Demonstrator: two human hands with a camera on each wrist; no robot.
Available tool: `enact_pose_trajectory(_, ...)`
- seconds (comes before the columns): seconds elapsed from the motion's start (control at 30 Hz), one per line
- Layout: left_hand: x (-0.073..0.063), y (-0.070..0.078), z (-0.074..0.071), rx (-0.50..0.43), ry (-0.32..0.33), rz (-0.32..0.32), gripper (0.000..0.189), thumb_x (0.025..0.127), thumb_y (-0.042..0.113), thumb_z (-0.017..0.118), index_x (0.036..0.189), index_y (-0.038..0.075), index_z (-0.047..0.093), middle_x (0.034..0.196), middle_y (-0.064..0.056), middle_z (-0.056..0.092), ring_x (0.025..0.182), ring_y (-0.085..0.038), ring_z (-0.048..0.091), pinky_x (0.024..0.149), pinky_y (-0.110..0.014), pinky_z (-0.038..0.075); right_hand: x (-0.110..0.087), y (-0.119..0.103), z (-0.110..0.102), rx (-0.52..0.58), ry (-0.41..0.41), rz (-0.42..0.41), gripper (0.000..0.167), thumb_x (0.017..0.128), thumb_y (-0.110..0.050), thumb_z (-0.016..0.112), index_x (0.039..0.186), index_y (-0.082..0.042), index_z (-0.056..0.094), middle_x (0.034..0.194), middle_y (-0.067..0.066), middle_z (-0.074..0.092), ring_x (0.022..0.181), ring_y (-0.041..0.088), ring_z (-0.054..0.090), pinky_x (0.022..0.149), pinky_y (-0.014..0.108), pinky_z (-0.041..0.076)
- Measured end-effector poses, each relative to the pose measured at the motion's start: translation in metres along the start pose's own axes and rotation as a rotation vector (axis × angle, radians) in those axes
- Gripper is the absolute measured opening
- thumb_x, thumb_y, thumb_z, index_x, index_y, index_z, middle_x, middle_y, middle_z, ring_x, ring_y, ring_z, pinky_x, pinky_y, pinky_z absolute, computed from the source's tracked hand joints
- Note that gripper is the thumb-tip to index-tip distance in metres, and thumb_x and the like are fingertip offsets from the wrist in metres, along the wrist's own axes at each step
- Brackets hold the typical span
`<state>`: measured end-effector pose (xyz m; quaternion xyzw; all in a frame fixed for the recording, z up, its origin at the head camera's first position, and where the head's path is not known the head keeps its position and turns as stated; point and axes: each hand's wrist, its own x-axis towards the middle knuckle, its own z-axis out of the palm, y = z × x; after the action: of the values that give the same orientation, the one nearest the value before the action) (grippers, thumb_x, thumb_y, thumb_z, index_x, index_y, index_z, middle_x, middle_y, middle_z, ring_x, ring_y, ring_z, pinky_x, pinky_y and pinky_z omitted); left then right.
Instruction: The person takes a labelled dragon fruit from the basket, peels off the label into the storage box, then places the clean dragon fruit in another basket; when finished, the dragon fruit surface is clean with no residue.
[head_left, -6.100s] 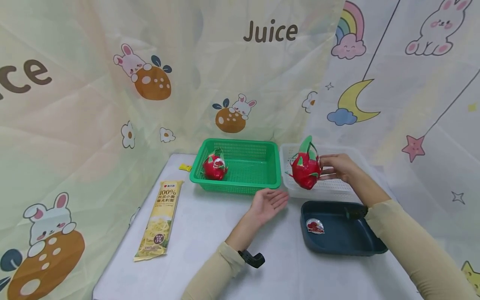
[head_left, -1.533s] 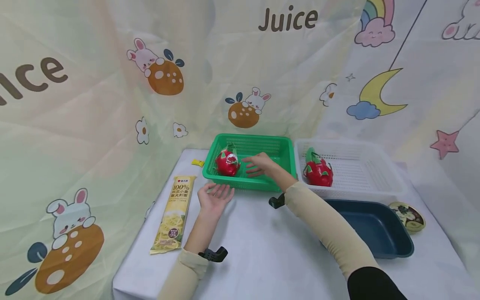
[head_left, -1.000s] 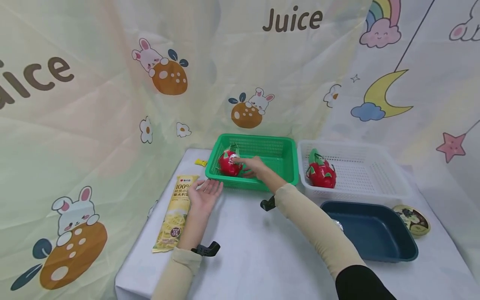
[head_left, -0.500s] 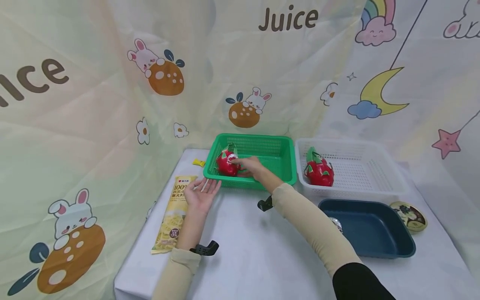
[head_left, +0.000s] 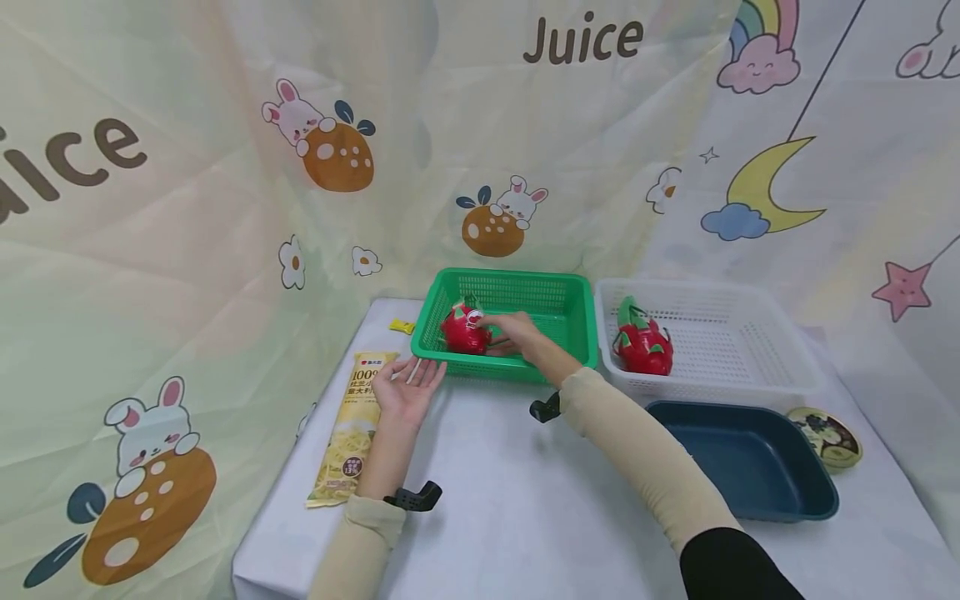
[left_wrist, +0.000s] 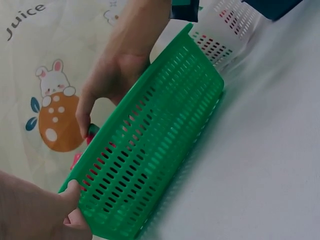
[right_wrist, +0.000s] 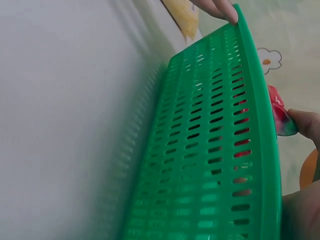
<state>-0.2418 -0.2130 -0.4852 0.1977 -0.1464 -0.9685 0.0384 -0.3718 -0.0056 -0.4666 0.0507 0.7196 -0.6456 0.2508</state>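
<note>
A red dragon fruit (head_left: 463, 337) with green leaf tips and a round sticker lies in the left part of the green basket (head_left: 570, 342). My right hand (head_left: 519, 333) reaches over the basket's front rim and holds that fruit from its right side. Its thumb presses a green-tipped scale in the right wrist view; the basket wall hides the other fingers. Palm up, my left hand (head_left: 403, 400) touches the rim at the basket's front left corner with its fingertips. A second dragon fruit (head_left: 645, 350) lies in the white basket (head_left: 738, 333).
A yellow pasta packet (head_left: 348, 450) lies at the left, partly behind my left hand, with a small yellow sachet (head_left: 402, 326) beyond it. At the right are a navy tray (head_left: 750, 458) and a round patterned tin (head_left: 828, 437). A printed cloth hangs behind.
The dragon fruit my right hand held earlier now lies in the white basket. My right hand has moved left onto the other dragon fruit; my left hand has shifted left to the green basket's corner.
</note>
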Motion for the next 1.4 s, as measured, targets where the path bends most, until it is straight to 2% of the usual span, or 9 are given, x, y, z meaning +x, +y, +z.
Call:
enact_pose_trajectory(0.07, 0.000, -0.002, 0.000, 0.003, -0.002, 0.000, 0.050, 0.100, 0.012, 0.040, 0.148, 0.000, 0.031, 0.148, -0.019, 0.032, 0.143, -0.034, 0.033, 0.119, -0.055, 0.038, -0.001, 0.000, -0.006, 0.001, 0.001, -0.005, 0.077, 0.087, -0.035, 0.084, 0.146, -0.001, 0.049, 0.131, 0.027, 0.064, 0.114, 0.043, 0.070, 0.080, 0.039, 0.064)
enact_pose_trajectory(0.3, 0.000, -0.005, 0.005, 0.004, -0.003, -0.016, 0.055, 0.098, 0.012, 0.042, 0.151, 0.000, 0.031, 0.152, -0.019, 0.030, 0.143, -0.034, 0.035, 0.119, -0.054, 0.039, -0.013, -0.007, -0.022, 0.016, 0.004, -0.038, 0.070, 0.090, -0.031, 0.083, 0.144, 0.000, 0.051, 0.133, 0.026, 0.063, 0.113, 0.042, 0.070, 0.095, 0.048, 0.060)
enact_pose_trajectory(0.53, 0.000, -0.004, 0.008, 0.006, 0.003, -0.017, 0.053, 0.100, 0.013, 0.041, 0.150, 0.000, 0.032, 0.147, -0.020, 0.033, 0.140, -0.035, 0.038, 0.117, -0.055, 0.041, -0.027, -0.017, -0.032, 0.047, 0.022, -0.057, 0.070, 0.090, -0.027, 0.083, 0.145, -0.001, 0.051, 0.136, 0.025, 0.059, 0.113, 0.042, 0.070, 0.095, 0.050, 0.059)
enact_pose_trajectory(0.8, 0.001, -0.001, 0.006, 0.004, 0.017, -0.041, 0.055, 0.101, 0.014, 0.040, 0.152, 0.000, 0.029, 0.147, -0.020, 0.033, 0.139, -0.035, 0.039, 0.117, -0.056, 0.041, -0.053, -0.030, -0.043, 0.040, 0.009, -0.110, 0.083, 0.088, -0.024, 0.085, 0.153, -0.003, 0.039, 0.138, 0.021, 0.060, 0.113, 0.041, 0.070, 0.098, 0.053, 0.057)
enact_pose_trajectory(1.13, 0.000, 0.004, 0.006, -0.010, 0.033, -0.036, 0.053, 0.101, 0.016, 0.040, 0.151, 0.002, 0.030, 0.148, -0.019, 0.032, 0.141, -0.033, 0.039, 0.119, -0.054, 0.038, -0.086, -0.045, -0.056, 0.072, -0.025, -0.166, 0.074, 0.089, -0.026, 0.084, 0.148, -0.003, 0.045, 0.135, 0.021, 0.063, 0.109, 0.039, 0.073, 0.097, 0.054, 0.057)
enact_pose_trajectory(1.4, 0.002, 0.004, 0.005, -0.044, 0.031, -0.047, 0.055, 0.101, 0.014, 0.041, 0.154, 0.004, 0.026, 0.152, -0.019, 0.029, 0.144, -0.033, 0.035, 0.122, -0.054, 0.034, -0.107, -0.043, -0.069, 0.124, -0.021, -0.188, 0.073, 0.094, -0.023, 0.078, 0.152, -0.003, 0.038, 0.139, 0.023, 0.057, 0.110, 0.043, 0.071, 0.101, 0.056, 0.054)
